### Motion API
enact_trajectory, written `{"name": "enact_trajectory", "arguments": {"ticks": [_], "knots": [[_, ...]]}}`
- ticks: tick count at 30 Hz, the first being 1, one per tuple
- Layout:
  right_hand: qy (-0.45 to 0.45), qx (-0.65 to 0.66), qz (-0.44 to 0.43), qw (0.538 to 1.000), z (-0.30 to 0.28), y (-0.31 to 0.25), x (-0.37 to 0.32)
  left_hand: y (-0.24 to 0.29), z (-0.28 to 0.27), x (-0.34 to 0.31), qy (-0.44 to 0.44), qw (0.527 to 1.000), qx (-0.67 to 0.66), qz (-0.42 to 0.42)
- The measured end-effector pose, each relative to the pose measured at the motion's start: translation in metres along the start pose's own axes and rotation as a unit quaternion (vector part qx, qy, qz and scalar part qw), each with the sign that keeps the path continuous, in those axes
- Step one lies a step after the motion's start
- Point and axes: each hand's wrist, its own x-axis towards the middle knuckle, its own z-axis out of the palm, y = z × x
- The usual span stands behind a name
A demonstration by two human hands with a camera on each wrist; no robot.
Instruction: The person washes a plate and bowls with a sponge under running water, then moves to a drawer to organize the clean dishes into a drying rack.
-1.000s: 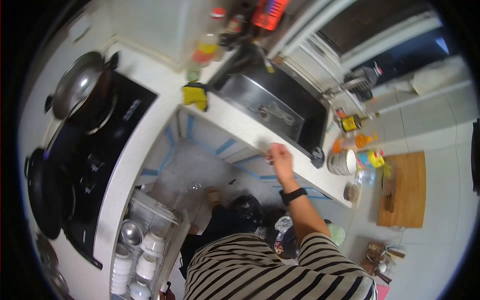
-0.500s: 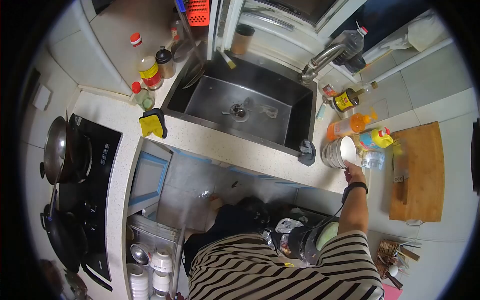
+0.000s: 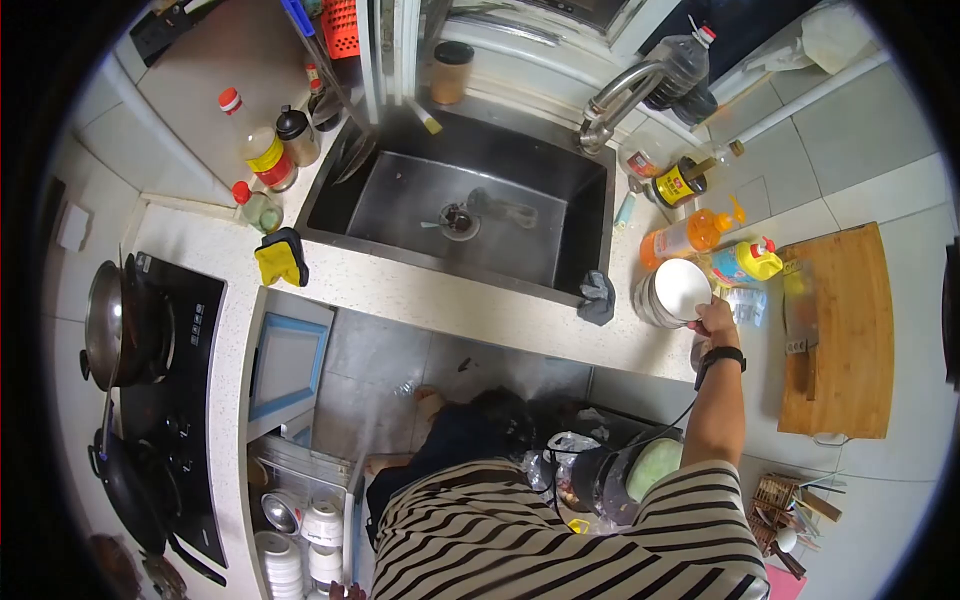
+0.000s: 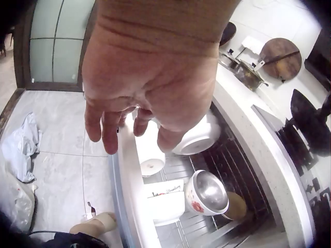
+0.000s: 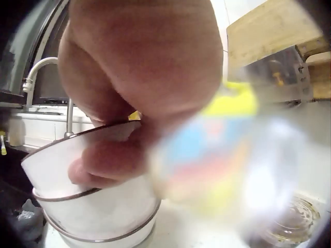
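My right hand pinches the rim of the top bowl in a stack of white bowls at the counter's right end. Seen from the right wrist, the stacked bowls have dark brown rims, and fingertips lie against the top bowl's outer wall. The top bowl sits tilted within the stack. Low at the bottom edge of the head view, my left hand is by the pulled-out dish drawer. In the left wrist view that hand hangs with loose fingers over the drawer's front edge, above white bowls and a steel-lined, flower-patterned bowl.
Close behind the stack stand an orange soap bottle and a yellow-capped bottle. A cutting board leans at the right. The dark sink lies left of the bowls, with a grey cloth on its edge. Pans sit on the stove.
My right hand has moved right from above the counter's front edge to the bowl stack and taken the top bowl's rim. The head view has turned. My left hand stays low by the drawer.
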Motion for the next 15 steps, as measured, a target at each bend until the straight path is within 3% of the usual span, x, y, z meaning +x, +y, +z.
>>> {"name": "enact_trajectory", "arguments": {"ticks": [9,13,15], "knots": [[0.013,0.100,-0.092,0.991,-0.009,-0.026,-0.039,-0.012,-0.022,-0.006,0.004,0.999,-0.034,0.001],[-0.060,0.187,-0.101,0.975,-0.013,-0.039,-0.066,-0.032,-0.042,-0.007,0.002,0.997,-0.076,0.006],[-0.107,0.181,-0.100,0.973,0.003,-0.054,-0.087,-0.047,-0.059,0.002,-0.054,0.990,-0.117,0.050]]}}
